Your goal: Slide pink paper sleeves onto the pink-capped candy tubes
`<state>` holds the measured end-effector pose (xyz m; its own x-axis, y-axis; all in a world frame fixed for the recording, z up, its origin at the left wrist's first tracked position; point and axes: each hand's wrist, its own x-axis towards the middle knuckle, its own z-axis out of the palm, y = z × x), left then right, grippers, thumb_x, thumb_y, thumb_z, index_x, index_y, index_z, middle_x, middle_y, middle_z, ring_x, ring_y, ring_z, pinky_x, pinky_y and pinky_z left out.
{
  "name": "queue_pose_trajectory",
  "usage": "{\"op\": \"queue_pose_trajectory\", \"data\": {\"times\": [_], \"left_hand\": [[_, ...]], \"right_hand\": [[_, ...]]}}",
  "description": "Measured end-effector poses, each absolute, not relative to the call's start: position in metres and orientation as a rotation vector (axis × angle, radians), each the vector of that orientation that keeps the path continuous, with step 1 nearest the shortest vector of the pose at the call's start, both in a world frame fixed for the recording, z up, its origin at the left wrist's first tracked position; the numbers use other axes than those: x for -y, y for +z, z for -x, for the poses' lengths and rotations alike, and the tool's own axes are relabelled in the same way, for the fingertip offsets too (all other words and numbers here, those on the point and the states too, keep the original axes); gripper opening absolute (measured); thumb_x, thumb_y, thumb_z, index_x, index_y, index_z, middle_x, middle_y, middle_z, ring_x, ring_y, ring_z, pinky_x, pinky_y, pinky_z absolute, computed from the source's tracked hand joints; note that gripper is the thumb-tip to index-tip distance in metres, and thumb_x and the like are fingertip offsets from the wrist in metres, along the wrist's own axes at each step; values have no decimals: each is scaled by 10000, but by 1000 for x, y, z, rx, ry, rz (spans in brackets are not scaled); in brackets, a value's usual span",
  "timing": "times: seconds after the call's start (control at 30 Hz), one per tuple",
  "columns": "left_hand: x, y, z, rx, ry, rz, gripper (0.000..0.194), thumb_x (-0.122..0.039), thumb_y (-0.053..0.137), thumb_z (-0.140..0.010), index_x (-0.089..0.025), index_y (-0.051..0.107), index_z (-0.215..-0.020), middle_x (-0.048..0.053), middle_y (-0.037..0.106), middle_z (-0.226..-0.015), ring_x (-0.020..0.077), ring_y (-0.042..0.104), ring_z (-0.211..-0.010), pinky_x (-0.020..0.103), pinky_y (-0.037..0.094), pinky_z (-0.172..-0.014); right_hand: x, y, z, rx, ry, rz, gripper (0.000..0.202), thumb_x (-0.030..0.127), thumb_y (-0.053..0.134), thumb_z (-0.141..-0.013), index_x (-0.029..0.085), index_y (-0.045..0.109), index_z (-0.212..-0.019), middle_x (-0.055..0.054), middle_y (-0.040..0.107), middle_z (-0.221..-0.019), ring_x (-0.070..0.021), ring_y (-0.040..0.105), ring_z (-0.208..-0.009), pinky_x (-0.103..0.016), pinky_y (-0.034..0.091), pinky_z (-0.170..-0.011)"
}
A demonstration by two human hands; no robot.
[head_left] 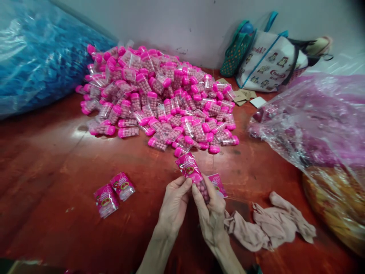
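Note:
A clear container of pink candy balls point(202, 189) is held in front of me, tilted, with a printed pink sleeve point(188, 166) over its upper end. My right hand point(211, 210) is closed round the container. With thumb and fingers, my left hand point(174, 203) pinches the lower edge of the sleeve. Just beyond my hands lies a big heap of similar pink-capped candy containers point(152, 99). Another printed sleeve point(218, 183) shows partly behind my right hand. Two more flat printed sleeves point(106, 200) rest on the red floor to the left.
A large plastic bag of blue pieces point(48, 57) stands at the far left. On the right are a clear bag with pink contents point(322, 118) and a crumpled pale cloth point(270, 224). A white printed tote bag point(268, 61) leans on the wall near cardboard scraps point(243, 96).

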<state>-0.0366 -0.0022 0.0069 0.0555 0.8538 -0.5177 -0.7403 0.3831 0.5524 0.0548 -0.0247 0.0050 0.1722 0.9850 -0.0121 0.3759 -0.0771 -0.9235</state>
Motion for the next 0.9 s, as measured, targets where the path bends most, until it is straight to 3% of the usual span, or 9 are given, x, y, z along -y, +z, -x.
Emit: {"op": "queue_pose_trajectory", "data": {"times": [0.27,0.47,0.73,0.9], "left_hand": [[16,19,28,-860,1258,-96,141,-203,707,-692,-137,711,-817,56,717,-748,174,657,-696,295,507,-716],[25,28,38,-900,1349,-146,105,-189,683,-717,-142,700,-809,41,714,-785,149,645,-709,262,500,-716],[23,28,48,-926,1314,-115,108,-207,738,-650,-138,683,-712,3,690,-658,90,608,-582,179,492,-613],[26,28,44,-874,1278,-176,141,-218,724,-669,-132,694,-776,31,691,-682,130,624,-624,239,505,-651]], "right_hand": [[31,14,-51,974,1227,1489,432,380,552,-837,167,551,-1212,-45,681,-894,-178,636,-763,-257,513,-656],[38,19,-49,1294,1064,1414,402,300,536,-852,184,530,-1237,-56,662,-1082,-203,639,-927,-260,497,-790],[39,25,-53,1506,1223,1348,489,312,445,-911,200,343,-1376,-52,695,-985,-183,676,-808,-234,510,-683],[42,29,-56,1474,1230,1338,487,317,443,-911,188,355,-1372,-52,695,-958,-178,669,-785,-240,509,-693]]}}
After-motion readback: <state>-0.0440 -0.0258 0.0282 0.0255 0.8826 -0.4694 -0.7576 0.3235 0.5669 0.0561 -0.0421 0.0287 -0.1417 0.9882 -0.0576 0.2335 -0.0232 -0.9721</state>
